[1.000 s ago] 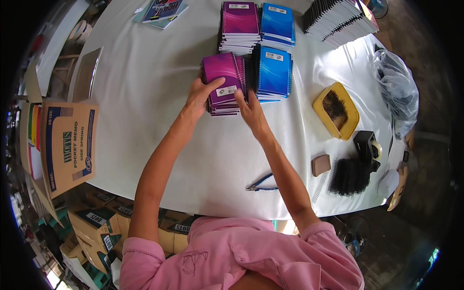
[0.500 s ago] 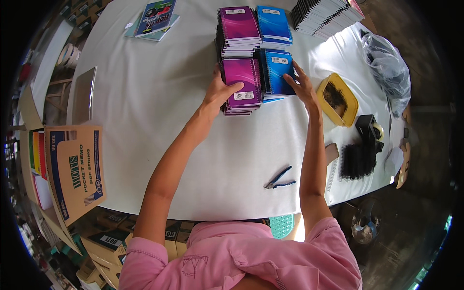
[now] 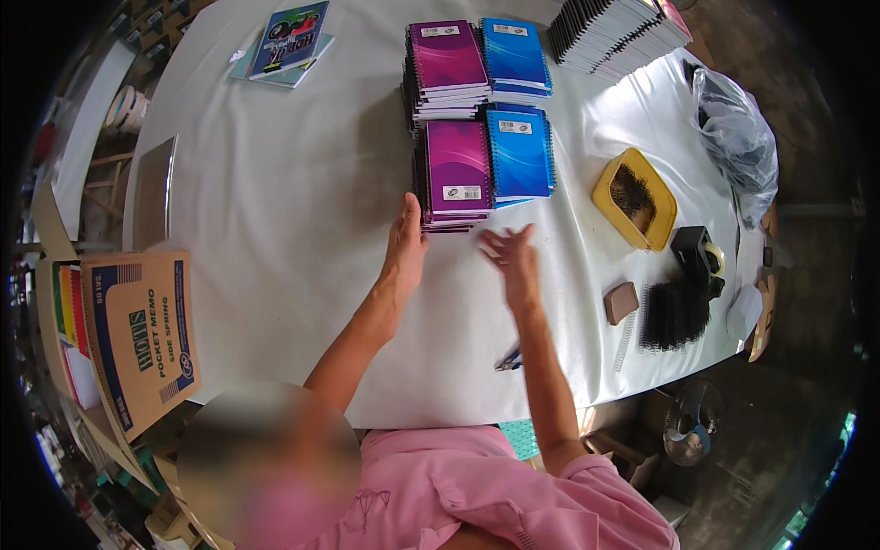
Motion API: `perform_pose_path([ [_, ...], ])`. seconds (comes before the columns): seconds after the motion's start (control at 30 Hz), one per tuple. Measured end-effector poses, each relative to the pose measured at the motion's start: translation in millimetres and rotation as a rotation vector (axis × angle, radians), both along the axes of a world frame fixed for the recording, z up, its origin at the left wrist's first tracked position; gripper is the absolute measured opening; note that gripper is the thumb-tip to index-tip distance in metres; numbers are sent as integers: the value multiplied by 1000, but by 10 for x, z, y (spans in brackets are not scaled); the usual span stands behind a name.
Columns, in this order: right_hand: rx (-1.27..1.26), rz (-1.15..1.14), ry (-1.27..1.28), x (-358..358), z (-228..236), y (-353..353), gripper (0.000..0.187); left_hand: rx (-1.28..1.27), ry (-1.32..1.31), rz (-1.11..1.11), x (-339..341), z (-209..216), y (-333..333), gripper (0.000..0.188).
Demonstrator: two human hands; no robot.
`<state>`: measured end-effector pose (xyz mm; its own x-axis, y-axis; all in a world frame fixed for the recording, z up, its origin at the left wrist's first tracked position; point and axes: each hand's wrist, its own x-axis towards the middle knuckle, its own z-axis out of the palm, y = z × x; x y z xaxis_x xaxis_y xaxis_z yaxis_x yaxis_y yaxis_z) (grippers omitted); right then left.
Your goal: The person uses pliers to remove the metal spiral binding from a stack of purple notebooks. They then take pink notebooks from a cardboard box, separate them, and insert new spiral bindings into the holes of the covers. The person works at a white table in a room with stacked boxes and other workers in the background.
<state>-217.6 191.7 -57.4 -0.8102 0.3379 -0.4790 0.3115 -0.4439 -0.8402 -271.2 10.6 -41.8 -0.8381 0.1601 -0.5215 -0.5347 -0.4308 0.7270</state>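
Observation:
Four-square on the table stand short stacks of spiral pocket notebooks. The near purple stack (image 3: 456, 165) has its top book lined up beside the near blue stack (image 3: 521, 156). Behind them are the far purple stack (image 3: 446, 60) and the far blue stack (image 3: 515, 55). My left hand (image 3: 406, 243) rests flat along the near left edge of the near purple stack, fingers stretched, gripping nothing. Just in front of the near stacks, my right hand (image 3: 515, 261) hovers with its fingers apart, slightly blurred and holding nothing. Blue-handled pliers (image 3: 509, 360) lie partly behind my right forearm.
To the right are a yellow tray (image 3: 662, 234) of dark bits, a black tape dispenser (image 3: 689, 247), black wire spirals (image 3: 674, 316), a brown block (image 3: 621, 302) and a plastic bag (image 3: 733, 128). A cardboard box (image 3: 142, 335) stands left; more notebooks (image 3: 619, 37) lie far right.
My right hand has left the near blue stack and moved toward me and to the left. My left hand has slid nearer, its thumb off the purple cover. The near stacks look more even.

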Motion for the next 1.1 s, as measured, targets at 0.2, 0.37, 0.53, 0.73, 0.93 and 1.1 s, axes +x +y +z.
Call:
perform_pose_path([
  [0.2,-53,300,163,-314,241,-133,91,99,106,164,-173,-44,243,65],
  [0.37,200,226,140,-121,63,30,75,-198,262,139,-171,-39,210,79],
  [0.53,694,145,245,-176,418,-280,44,-870,661,259,-266,-416,502,73],
  [0.73,954,164,373,-295,-63,85,38,-878,527,9,23,312,149,77],
  [0.93,1130,322,590,-280,1353,-763,26,-950,983,69,1246,1749,-1557,81],
  [1.1,907,646,928,-221,2665,-2393,20,-1017,1199,143,2671,2835,-3026,61],
])
